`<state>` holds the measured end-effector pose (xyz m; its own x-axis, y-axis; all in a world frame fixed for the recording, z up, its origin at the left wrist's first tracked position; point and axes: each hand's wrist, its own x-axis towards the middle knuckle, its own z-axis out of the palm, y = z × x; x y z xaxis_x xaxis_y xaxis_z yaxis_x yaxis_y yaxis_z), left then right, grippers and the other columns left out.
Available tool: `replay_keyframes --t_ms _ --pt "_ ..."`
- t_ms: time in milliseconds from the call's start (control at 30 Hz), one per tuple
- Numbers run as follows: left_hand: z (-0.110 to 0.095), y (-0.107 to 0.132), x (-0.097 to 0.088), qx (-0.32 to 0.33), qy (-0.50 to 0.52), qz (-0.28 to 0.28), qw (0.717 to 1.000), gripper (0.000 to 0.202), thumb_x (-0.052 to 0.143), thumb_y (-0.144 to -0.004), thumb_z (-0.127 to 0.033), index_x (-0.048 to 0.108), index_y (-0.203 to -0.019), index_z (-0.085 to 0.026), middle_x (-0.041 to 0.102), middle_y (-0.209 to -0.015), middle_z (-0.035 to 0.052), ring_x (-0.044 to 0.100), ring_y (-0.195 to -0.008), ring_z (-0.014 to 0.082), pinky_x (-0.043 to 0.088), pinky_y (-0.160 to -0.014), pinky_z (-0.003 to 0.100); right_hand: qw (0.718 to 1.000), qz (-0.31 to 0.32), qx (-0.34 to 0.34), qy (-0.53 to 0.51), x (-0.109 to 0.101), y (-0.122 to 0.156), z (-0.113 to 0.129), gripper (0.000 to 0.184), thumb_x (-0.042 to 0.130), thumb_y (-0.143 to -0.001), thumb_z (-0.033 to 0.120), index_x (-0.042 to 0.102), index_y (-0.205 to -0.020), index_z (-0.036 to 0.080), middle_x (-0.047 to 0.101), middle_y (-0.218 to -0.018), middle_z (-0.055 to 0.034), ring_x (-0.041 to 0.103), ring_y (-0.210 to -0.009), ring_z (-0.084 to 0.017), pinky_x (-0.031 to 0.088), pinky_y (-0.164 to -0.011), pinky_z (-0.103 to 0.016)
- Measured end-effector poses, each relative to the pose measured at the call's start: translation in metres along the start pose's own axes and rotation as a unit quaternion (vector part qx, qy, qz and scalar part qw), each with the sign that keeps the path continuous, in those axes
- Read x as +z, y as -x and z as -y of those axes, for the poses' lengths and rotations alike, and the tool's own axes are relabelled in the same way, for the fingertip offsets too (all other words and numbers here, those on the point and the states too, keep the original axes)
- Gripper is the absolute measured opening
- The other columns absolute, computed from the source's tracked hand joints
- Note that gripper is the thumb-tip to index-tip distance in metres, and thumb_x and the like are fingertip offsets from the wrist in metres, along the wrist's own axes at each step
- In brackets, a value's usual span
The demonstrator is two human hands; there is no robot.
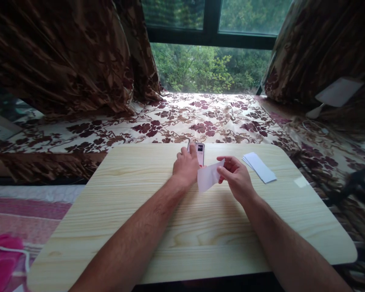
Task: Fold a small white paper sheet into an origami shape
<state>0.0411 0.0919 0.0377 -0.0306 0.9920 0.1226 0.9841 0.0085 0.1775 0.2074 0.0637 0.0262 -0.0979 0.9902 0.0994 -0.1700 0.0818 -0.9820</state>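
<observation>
My left hand (187, 164) lies over a smartphone (200, 153) near the far edge of the wooden table, one finger stretched onto its lit screen. The lower left of the phone is hidden under the hand. My right hand (235, 173) pinches a small white sheet of paper (209, 177) by its right corner, between thumb and fingers. The sheet hangs tilted just above the tabletop, its left edge close to my left wrist. To the right of that hand lies a slightly fanned stack of white paper slips (260, 167).
A pale wood-grain table (124, 211) with rounded corners stands before me. Behind it is a ledge with floral cloth (182, 117), under a window between curtains. A white lamp (339, 92) stands at right; pink fabric (4, 259) lies at lower left.
</observation>
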Motion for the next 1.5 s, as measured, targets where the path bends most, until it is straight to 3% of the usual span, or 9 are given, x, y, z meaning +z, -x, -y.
replay_keyframes --t_ms 200,333,467,633,1067,1200,1267,1333,1500 --pt "0.006 -0.001 0.002 -0.004 0.074 -0.043 0.996 0.090 0.069 -0.078 -0.046 0.025 -0.151 -0.018 0.050 -0.127 0.0194 0.058 -0.110 0.0331 0.049 -0.087 0.041 1.000 0.001 0.006 -0.003 -0.008 -0.004 -0.002 0.032 0.072 -0.077 0.027 0.063 -0.105 0.017 0.063 -0.071 0.0032 0.053 -0.051 -0.008 0.047 -0.045 -0.022" --pt "0.021 0.024 -0.013 -0.026 0.261 -0.140 0.955 0.054 0.060 -0.085 -0.043 0.050 -0.132 -0.017 0.060 -0.120 0.0145 0.062 -0.100 0.0249 0.050 -0.084 0.036 0.997 0.053 0.054 -0.009 -0.004 -0.002 0.008 0.031 0.071 -0.076 0.026 0.064 -0.104 0.016 0.062 -0.071 0.0034 0.051 -0.051 -0.007 0.046 -0.045 -0.021" --pt "0.026 0.058 -0.026 -0.031 0.517 -0.026 0.855 0.033 0.054 -0.089 -0.048 0.066 -0.097 -0.018 0.069 -0.083 0.0057 0.063 -0.072 0.0183 0.047 -0.062 0.028 0.977 0.166 0.122 0.051 0.011 0.002 0.024 0.028 0.069 -0.075 0.024 0.064 -0.101 0.016 0.061 -0.067 0.0030 0.050 -0.048 -0.007 0.045 -0.043 -0.020" --pt "0.023 0.079 -0.026 -0.054 0.652 0.065 0.753 0.033 0.070 -0.080 -0.044 0.066 -0.099 -0.017 0.073 -0.079 0.0052 0.065 -0.065 0.0172 0.046 -0.056 0.025 0.968 0.200 0.116 0.098 0.029 0.008 0.024 0.026 0.067 -0.076 0.024 0.060 -0.100 0.018 0.057 -0.059 0.0063 0.049 -0.044 -0.008 0.042 -0.039 -0.017" --pt "0.026 0.082 0.009 -0.042 0.644 0.077 0.760 0.023 0.076 -0.074 -0.033 0.073 -0.090 -0.017 0.074 -0.081 0.0062 0.067 -0.071 0.0181 0.052 -0.065 0.028 0.975 0.171 0.104 0.098 0.022 0.013 -0.004 0.027 0.065 -0.083 0.040 0.059 -0.099 0.019 0.059 -0.059 0.0062 0.055 -0.044 -0.010 0.045 -0.042 -0.021" --pt "0.027 0.082 0.010 -0.053 0.631 0.064 0.771 0.022 0.078 -0.072 -0.031 0.075 -0.090 -0.017 0.074 -0.082 0.0057 0.066 -0.072 0.0166 0.051 -0.065 0.026 0.954 0.044 -0.003 0.297 -0.012 0.002 0.009 0.028 0.065 -0.085 0.043 0.064 -0.104 0.022 0.069 -0.076 -0.0018 0.063 -0.060 -0.015 0.049 -0.057 -0.029" --pt "0.027 0.083 0.011 -0.059 0.631 0.065 0.771 0.023 0.079 -0.071 -0.032 0.076 -0.088 -0.017 0.074 -0.081 0.0057 0.065 -0.071 0.0164 0.050 -0.064 0.025 0.875 -0.113 -0.082 0.464 -0.047 -0.007 0.018 0.025 0.071 -0.081 0.040 0.066 -0.099 0.023 0.070 -0.083 -0.0054 0.064 -0.073 -0.020 0.048 -0.070 -0.035" --pt "0.026 0.083 0.012 -0.064 0.635 0.065 0.767 0.024 0.080 -0.069 -0.033 0.076 -0.087 -0.017 0.074 -0.080 0.0059 0.065 -0.070 0.0166 0.050 -0.063 0.025 0.840 -0.175 -0.082 0.507 -0.085 -0.012 0.024 0.020 0.076 -0.075 0.032 0.065 -0.088 0.022 0.067 -0.085 -0.0108 0.060 -0.089 -0.029 0.044 -0.076 -0.042" --pt "0.022 0.083 0.002 -0.086 0.656 0.020 0.750 0.030 0.082 -0.067 -0.036 0.076 -0.088 -0.015 0.075 -0.082 0.0072 0.065 -0.069 0.0164 0.049 -0.062 0.025 0.793 -0.124 -0.052 0.595 -0.135 0.007 0.021 0.017 0.076 -0.071 0.023 0.059 -0.074 0.025 0.060 -0.072 -0.0083 0.056 -0.081 -0.030 0.040 -0.071 -0.043"
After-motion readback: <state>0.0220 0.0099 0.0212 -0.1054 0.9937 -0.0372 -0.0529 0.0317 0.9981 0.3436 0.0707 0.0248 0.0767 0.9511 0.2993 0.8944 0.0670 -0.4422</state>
